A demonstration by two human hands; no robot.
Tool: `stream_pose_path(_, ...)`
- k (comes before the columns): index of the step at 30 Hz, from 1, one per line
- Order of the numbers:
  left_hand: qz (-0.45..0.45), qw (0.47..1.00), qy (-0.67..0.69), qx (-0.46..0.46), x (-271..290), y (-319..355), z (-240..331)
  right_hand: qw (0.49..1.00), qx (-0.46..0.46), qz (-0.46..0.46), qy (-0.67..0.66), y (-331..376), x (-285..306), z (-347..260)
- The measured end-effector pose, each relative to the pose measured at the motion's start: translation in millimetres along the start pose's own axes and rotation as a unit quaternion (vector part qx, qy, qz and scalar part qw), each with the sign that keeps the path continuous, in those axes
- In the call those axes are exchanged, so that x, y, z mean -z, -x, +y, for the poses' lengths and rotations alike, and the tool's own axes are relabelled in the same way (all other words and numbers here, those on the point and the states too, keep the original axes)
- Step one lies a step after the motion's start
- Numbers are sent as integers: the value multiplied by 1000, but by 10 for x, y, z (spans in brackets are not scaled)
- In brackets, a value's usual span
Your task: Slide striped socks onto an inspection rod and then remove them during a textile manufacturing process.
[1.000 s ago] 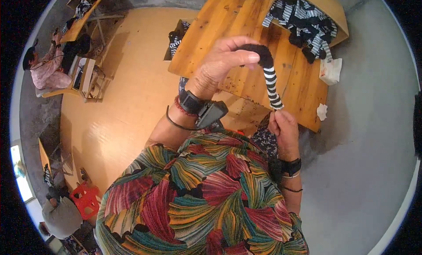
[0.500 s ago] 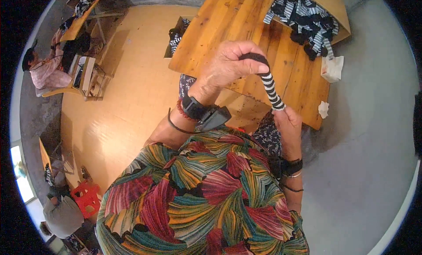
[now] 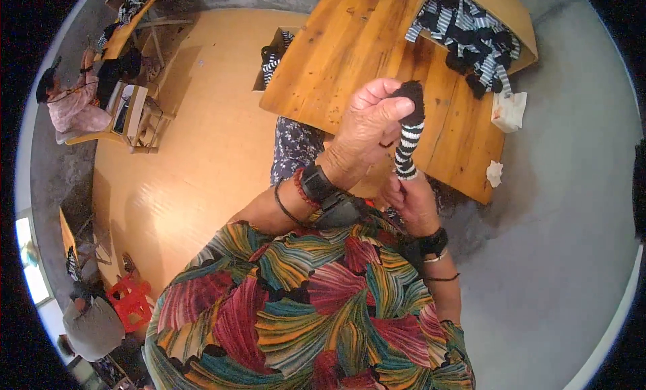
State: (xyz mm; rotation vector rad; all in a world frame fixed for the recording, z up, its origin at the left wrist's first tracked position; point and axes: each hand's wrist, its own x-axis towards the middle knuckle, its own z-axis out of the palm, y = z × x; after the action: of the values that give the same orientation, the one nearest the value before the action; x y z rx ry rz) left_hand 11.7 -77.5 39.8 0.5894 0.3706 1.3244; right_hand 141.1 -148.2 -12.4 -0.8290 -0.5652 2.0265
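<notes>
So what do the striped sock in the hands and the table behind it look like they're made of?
The striped sock looks like soft knit fabric, matte: it bends limply between the left hand and the right hand. The table looks like wooden planks, with visible grain and a slight sheen.

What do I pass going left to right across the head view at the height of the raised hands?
Seated person at a small desk → bare wooden floor → left hand → black-and-white striped sock, gripped by both hands → white crumpled cloth near the table's edge → grey floor.
</notes>
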Motion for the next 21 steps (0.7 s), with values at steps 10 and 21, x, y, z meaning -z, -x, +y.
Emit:
stream_pose_path(10,-29,957,-283,57,136,-196,229,721,291,232,585,336,220,-551)
stream_pose_path(21,-56,994,-81,53,-211,21,-66,998,63,28,2,-55,-171,119)
